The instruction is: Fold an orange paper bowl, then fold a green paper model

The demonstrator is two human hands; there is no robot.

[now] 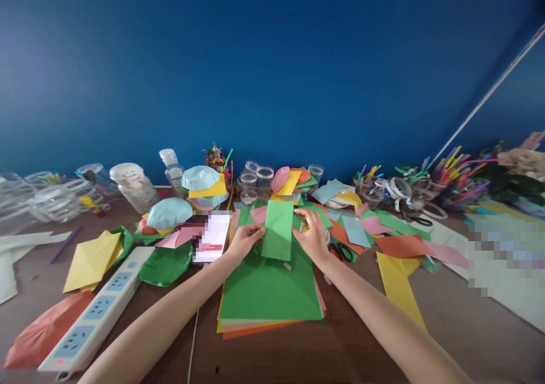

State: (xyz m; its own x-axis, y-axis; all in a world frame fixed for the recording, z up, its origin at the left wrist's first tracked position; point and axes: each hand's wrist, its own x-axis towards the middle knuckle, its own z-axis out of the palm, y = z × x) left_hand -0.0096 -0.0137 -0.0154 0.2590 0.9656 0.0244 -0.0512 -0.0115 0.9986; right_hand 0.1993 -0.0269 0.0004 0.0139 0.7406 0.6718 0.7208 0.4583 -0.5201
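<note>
1. Left grip [246,241]: thumb and fingers pinching the left edge of a green paper rectangle [277,230], the sheet's long side running away from the body.
2. Right grip [313,236]: fingers pressed against the same sheet's right edge, thumb hidden.
3. Directly below both grips: stack of coloured craft paper [270,293], green on top, with yellow, pink and orange edges showing along the near side.
4. Just left of the stack: smartphone [213,237], screen lit, partly pixelated.
5. Just beyond the right grip: black-handled scissors [340,252] on loose paper scraps.
6. Farther left on the wooden table [481,327]: white power strip [91,310], folded yellow paper [91,262].
7. Against the blue wall [255,77]: clear plastic cups [258,182], container of coloured straws [457,174].
</note>
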